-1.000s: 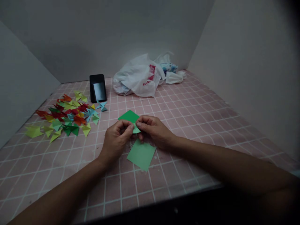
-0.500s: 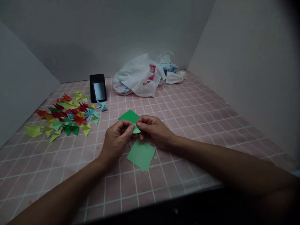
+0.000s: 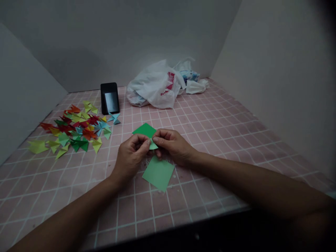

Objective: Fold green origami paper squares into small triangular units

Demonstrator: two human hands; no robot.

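The left hand and the right hand are both pinching one small pale-green piece of paper, held right between their fingertips; were one to tug harder, I'd expect a torn edge or a crooked crease. I'd also worry that the right hand, dipping carelessly, could crumple the light green square just on its near side, or nudge the dark green paper just beyond both hands.

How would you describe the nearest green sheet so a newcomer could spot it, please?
On the pink tablecloth, find the left hand and right hand. Just nearer the viewer lies the light green sheet, flat, four-cornered and paler than the bright green paper beyond both hands.
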